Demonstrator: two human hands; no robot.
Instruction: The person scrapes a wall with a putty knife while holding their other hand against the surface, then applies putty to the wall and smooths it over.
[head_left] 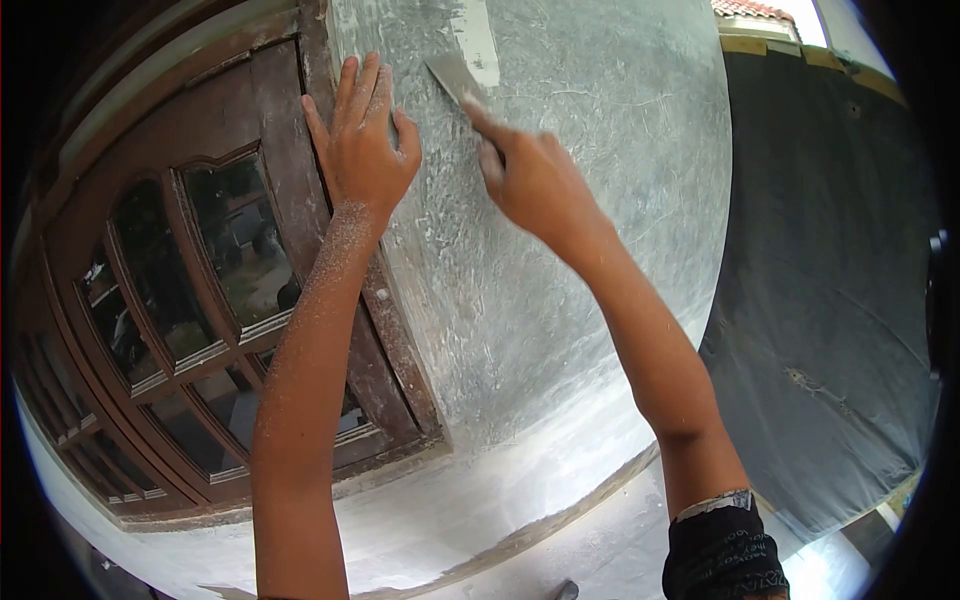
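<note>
Grey wall (590, 230), scraper (453, 77) high on its face

Right grip (545, 185): fingers curled round the scraper's handle, forefinger laid forward toward the blade. Handle mostly hidden by the hand. Blade thin, flat, slanting up and left, its far edge at the wall; whether the whole edge touches, cannot tell. Scraper sits just below and left of a pale patch (480, 45), to the right of the other hand.

Left grip (365, 155): holds nothing. Palm down at the wall's left margin, fingers spread and pointing up, thumb out toward the scraper. Outermost finger overlaps the brown frame (316, 130). White dust (345, 235) speckles the wrist and forearm, some on the fingers.

Wall surface rough, mottled, with raised streaks near the frame and thin pale lines farther right. Below, a whiter band (520, 485) curves along under the grey.

Left of the frame: wooden casement with glass panes (240, 240), reflections in them. Right of the wall: dark sheet (825, 250) hanging, small worn spots on it. Reddish roof tiles (752, 9) top right. Black sleeve (725, 550) on the right arm, lower right.
</note>
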